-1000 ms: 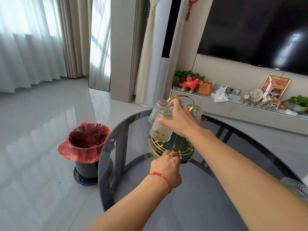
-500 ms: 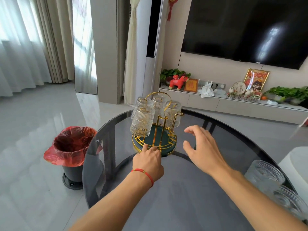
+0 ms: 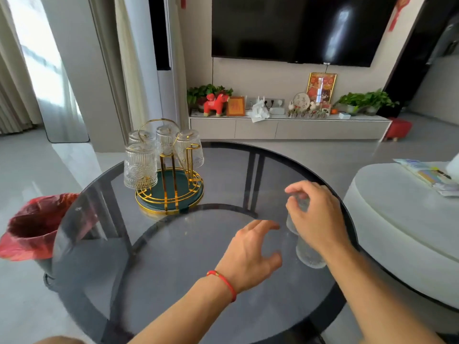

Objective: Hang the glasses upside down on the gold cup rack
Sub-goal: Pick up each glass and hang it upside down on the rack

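Observation:
The gold cup rack (image 3: 169,206) with its green base stands at the far left of the round dark glass table (image 3: 173,264). Several ribbed clear glasses hang on it upside down, the nearest (image 3: 140,167) at its front left. One gold hook (image 3: 192,148) at the right front is bare. My right hand (image 3: 316,219) curls over the top of a clear glass (image 3: 298,214) near the table's right edge. A second glass (image 3: 310,254) stands just behind my wrist, partly hidden. My left hand (image 3: 250,252) hovers open over the table's middle, fingers spread.
A bin with a red bag (image 3: 32,227) stands on the floor left of the table. A white round ottoman (image 3: 397,219) with papers sits close on the right. A TV cabinet (image 3: 285,127) with ornaments lines the far wall.
My right hand left the rack and swung right onto a glass by the table's edge. My left hand let go of the rack base and moved right. The view turned right.

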`<action>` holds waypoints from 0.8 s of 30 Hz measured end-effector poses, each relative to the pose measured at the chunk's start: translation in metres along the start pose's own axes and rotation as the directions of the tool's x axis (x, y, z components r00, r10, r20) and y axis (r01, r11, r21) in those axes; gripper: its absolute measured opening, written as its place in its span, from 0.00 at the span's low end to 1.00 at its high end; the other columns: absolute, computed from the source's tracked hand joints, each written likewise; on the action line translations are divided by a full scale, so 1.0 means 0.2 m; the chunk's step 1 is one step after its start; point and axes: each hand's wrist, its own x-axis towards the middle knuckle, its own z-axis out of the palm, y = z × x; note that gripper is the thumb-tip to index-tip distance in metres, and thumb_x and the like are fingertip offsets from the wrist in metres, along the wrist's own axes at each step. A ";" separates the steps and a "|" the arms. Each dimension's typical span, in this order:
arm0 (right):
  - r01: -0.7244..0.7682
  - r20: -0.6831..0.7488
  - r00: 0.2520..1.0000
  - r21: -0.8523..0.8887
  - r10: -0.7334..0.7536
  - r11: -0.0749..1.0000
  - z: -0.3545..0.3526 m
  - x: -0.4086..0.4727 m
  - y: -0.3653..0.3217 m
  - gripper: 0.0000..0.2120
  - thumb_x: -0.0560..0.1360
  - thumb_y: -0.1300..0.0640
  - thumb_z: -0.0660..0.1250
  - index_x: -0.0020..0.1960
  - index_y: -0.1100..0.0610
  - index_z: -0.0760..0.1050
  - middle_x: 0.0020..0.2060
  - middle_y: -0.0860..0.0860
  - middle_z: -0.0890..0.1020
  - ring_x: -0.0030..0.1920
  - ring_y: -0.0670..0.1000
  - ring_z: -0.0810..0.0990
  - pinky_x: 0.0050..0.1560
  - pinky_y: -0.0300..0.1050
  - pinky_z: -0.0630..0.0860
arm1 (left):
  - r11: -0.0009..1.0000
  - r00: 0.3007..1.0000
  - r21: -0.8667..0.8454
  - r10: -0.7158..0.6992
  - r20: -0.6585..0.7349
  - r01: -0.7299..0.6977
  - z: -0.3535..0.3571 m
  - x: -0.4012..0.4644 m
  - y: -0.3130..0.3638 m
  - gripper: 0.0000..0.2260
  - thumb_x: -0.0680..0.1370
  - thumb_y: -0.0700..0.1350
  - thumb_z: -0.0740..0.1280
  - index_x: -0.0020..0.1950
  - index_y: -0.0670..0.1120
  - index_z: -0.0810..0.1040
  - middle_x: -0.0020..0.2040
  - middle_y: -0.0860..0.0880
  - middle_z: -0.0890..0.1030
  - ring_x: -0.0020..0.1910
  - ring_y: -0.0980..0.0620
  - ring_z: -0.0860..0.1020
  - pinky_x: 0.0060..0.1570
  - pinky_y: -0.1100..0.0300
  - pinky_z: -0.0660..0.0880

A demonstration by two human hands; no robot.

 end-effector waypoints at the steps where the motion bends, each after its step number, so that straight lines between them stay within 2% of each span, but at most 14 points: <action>1: -0.040 -0.056 0.998 0.018 0.041 0.999 -0.04 0.00 0.02 0.08 0.76 0.62 0.69 0.52 0.52 0.82 0.47 0.47 0.85 0.50 0.52 0.79 0.50 0.46 0.74 | 0.999 1.000 -0.045 0.015 0.012 -0.014 0.07 0.03 0.06 0.29 0.73 0.51 0.72 0.73 0.50 0.70 0.68 0.51 0.75 0.64 0.53 0.74 0.63 0.65 0.72; 3: -0.160 -0.119 0.978 0.078 0.169 0.984 -0.10 0.01 0.09 0.07 0.78 0.60 0.68 0.54 0.53 0.82 0.48 0.48 0.85 0.49 0.52 0.81 0.48 0.47 0.77 | 0.997 1.000 -0.070 0.016 0.004 -0.015 0.20 0.10 0.18 0.39 0.70 0.56 0.74 0.77 0.52 0.61 0.69 0.50 0.68 0.65 0.52 0.71 0.63 0.66 0.70; 5: -0.299 -0.152 0.934 0.162 0.323 0.940 -0.17 0.01 0.17 0.08 0.79 0.58 0.67 0.56 0.54 0.82 0.49 0.50 0.85 0.49 0.52 0.82 0.48 0.48 0.78 | 0.999 1.000 -0.036 -0.021 -0.021 0.021 0.31 0.18 0.28 0.45 0.68 0.58 0.75 0.79 0.51 0.56 0.68 0.47 0.65 0.65 0.47 0.69 0.64 0.57 0.73; 7: -0.400 -0.171 0.884 0.202 0.434 0.894 -0.21 0.01 0.24 0.09 0.79 0.57 0.66 0.56 0.55 0.82 0.47 0.49 0.84 0.50 0.53 0.82 0.49 0.47 0.75 | 0.996 0.996 0.019 -0.085 -0.021 0.086 0.38 0.24 0.36 0.46 0.69 0.57 0.75 0.79 0.51 0.53 0.65 0.45 0.65 0.64 0.42 0.69 0.62 0.50 0.75; 10: -0.476 -0.159 0.849 0.183 0.503 0.860 -0.25 0.00 0.30 0.10 0.79 0.56 0.64 0.56 0.56 0.82 0.45 0.49 0.82 0.49 0.54 0.80 0.51 0.49 0.75 | 0.979 0.987 0.130 -0.149 -0.055 0.156 0.43 0.28 0.39 0.43 0.70 0.56 0.73 0.78 0.51 0.53 0.63 0.45 0.68 0.62 0.41 0.71 0.56 0.47 0.78; 14: -0.456 -0.173 0.852 0.222 0.494 0.862 -0.28 -0.01 0.31 0.09 0.79 0.55 0.65 0.54 0.55 0.82 0.44 0.48 0.84 0.46 0.50 0.81 0.52 0.50 0.78 | 0.982 0.979 0.015 -0.184 -0.093 0.186 0.37 0.27 0.40 0.40 0.67 0.54 0.75 0.74 0.52 0.59 0.60 0.47 0.72 0.59 0.42 0.75 0.55 0.50 0.77; 16: -0.361 -0.193 0.888 0.267 0.417 0.893 -0.30 -0.02 0.29 0.07 0.79 0.57 0.67 0.54 0.54 0.82 0.43 0.43 0.84 0.44 0.42 0.81 0.51 0.47 0.80 | 0.979 0.970 -0.102 -0.191 -0.150 0.177 0.30 0.22 0.39 0.39 0.65 0.55 0.75 0.72 0.53 0.62 0.60 0.52 0.73 0.60 0.47 0.76 0.57 0.54 0.76; 18: -0.234 -0.146 0.945 0.326 0.294 0.916 -0.31 -0.04 0.25 0.06 0.79 0.59 0.68 0.53 0.54 0.82 0.44 0.45 0.85 0.45 0.44 0.84 0.50 0.45 0.82 | 0.958 0.952 -0.211 -0.234 -0.198 0.192 0.19 0.18 0.36 0.38 0.63 0.58 0.74 0.71 0.53 0.65 0.59 0.54 0.75 0.59 0.51 0.76 0.58 0.57 0.75; 19: -0.186 -0.100 0.966 0.361 0.236 0.914 -0.30 -0.05 0.22 0.05 0.80 0.60 0.69 0.53 0.54 0.83 0.44 0.47 0.86 0.46 0.47 0.85 0.50 0.47 0.82 | 0.937 0.938 -0.273 -0.278 -0.205 0.218 0.13 0.16 0.35 0.38 0.62 0.59 0.74 0.70 0.53 0.66 0.58 0.54 0.76 0.58 0.53 0.77 0.58 0.57 0.76; 21: -0.131 0.010 0.990 0.414 0.139 0.901 -0.26 -0.08 0.15 0.05 0.80 0.58 0.68 0.53 0.54 0.83 0.47 0.49 0.87 0.49 0.51 0.86 0.52 0.49 0.82 | 0.841 0.900 -0.463 -0.398 -0.179 0.280 0.00 0.14 0.30 0.37 0.62 0.57 0.76 0.70 0.54 0.69 0.56 0.52 0.79 0.54 0.54 0.80 0.54 0.56 0.80; 24: -0.154 0.222 0.973 0.415 0.064 0.897 -0.15 -0.12 0.02 0.14 0.80 0.47 0.64 0.63 0.49 0.79 0.58 0.45 0.83 0.56 0.41 0.82 0.54 0.34 0.77 | 0.505 0.848 -0.802 -0.530 0.004 0.319 -0.18 0.11 0.19 0.30 0.70 0.46 0.78 0.70 0.48 0.72 0.58 0.42 0.81 0.54 0.48 0.82 0.48 0.49 0.85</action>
